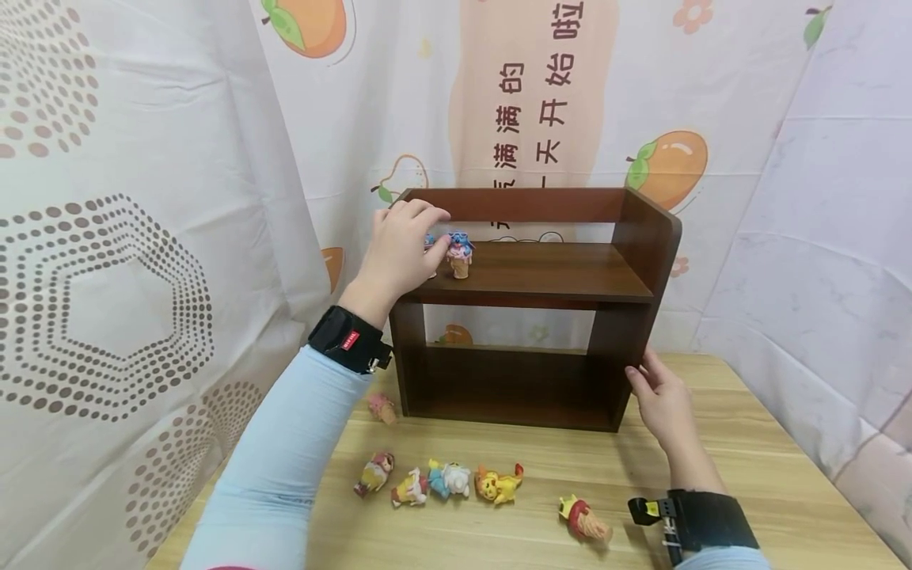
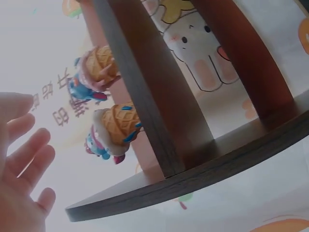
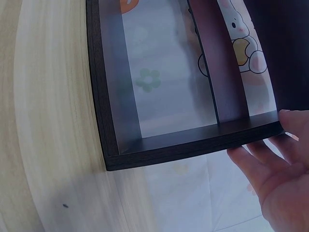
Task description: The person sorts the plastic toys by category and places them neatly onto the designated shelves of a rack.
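A dark brown two-tier wooden shelf (image 1: 556,277) stands on the wooden table (image 1: 748,475). At the left end of its upper board are two small cartoon figurines on ice-cream cones: one (image 1: 459,255) in plain sight, the other (image 1: 430,241) mostly hidden behind my left hand (image 1: 409,237). In the left wrist view both figurines (image 2: 99,67) (image 2: 113,130) stand on the board (image 2: 159,111), and my left hand (image 2: 24,159) hovers beside them with straight fingers, holding nothing. My right hand (image 1: 659,396) rests flat against the shelf's lower right side panel (image 3: 193,142), with straight fingers (image 3: 263,157) on its edge.
Several small figurines lie on the table in front of the shelf: a pink one (image 1: 382,408) by the left foot, a row (image 1: 449,479) in the middle, and one (image 1: 584,518) near my right wrist. Printed cloth hangs behind and on both sides.
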Demonstrator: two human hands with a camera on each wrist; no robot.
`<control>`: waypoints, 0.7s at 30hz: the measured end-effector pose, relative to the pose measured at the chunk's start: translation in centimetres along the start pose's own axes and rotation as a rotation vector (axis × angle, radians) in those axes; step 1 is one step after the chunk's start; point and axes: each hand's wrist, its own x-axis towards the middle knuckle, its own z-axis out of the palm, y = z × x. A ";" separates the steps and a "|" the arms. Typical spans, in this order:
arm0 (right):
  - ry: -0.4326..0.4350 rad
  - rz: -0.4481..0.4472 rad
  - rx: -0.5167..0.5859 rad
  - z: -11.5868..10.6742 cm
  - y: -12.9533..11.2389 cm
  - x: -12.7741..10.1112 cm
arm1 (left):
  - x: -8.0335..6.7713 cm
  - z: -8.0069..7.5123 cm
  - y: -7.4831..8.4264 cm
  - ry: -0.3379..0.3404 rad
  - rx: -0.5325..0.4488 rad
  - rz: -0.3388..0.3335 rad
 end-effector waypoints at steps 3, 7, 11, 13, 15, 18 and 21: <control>-0.002 0.003 0.001 0.0 0.1 0.0 | -0.5 -0.5 0.0 0.049 -0.048 0.015; -0.003 0.007 -0.007 0.0 0.1 -0.1 | -1.3 -0.9 -0.1 0.142 -0.100 0.043; -0.007 0.010 -0.009 0.0 0.1 -0.1 | -2.1 -1.2 -0.3 0.258 -0.147 0.090; -0.010 0.011 -0.007 0.0 0.1 -0.1 | -2.6 -1.4 -0.4 0.304 -0.165 0.111; -0.012 0.011 -0.007 0.0 0.1 -0.1 | -3.0 -1.6 -0.4 0.336 -0.177 0.121; -0.011 0.007 -0.010 0.0 0.0 0.0 | -3.8 -1.8 -0.5 0.365 -0.189 0.122; -0.008 0.002 -0.011 0.0 0.0 0.1 | -4.6 -1.8 -0.7 0.402 -0.194 0.116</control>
